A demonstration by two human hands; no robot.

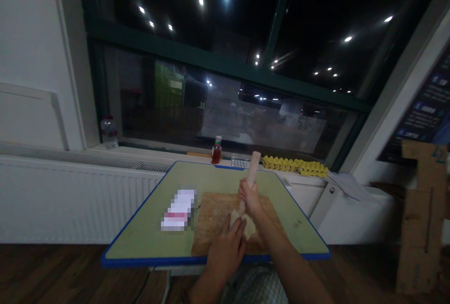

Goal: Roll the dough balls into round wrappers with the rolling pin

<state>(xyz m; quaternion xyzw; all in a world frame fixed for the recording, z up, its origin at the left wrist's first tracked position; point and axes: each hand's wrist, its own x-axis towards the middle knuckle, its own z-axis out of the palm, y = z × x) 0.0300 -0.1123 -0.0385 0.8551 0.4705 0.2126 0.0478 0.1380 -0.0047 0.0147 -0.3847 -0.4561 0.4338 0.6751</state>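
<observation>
A wooden board (207, 222) lies on the green counter (140, 243). Some flat, pale dough (250, 230) is on the board, a bit right of its middle. The left hand (227, 245) rests on the dough — its fingers are a little spread. The right hand (250, 197) is over the board, its fingers wrapped around a rolling pin (253, 170) that points toward the board's far side. Behind the board are a red sauce bottle (216, 152) and — farther right — yellow egg trays (295, 166).

Indoor room with large window (225, 93), radiator (77, 201)
</observation>
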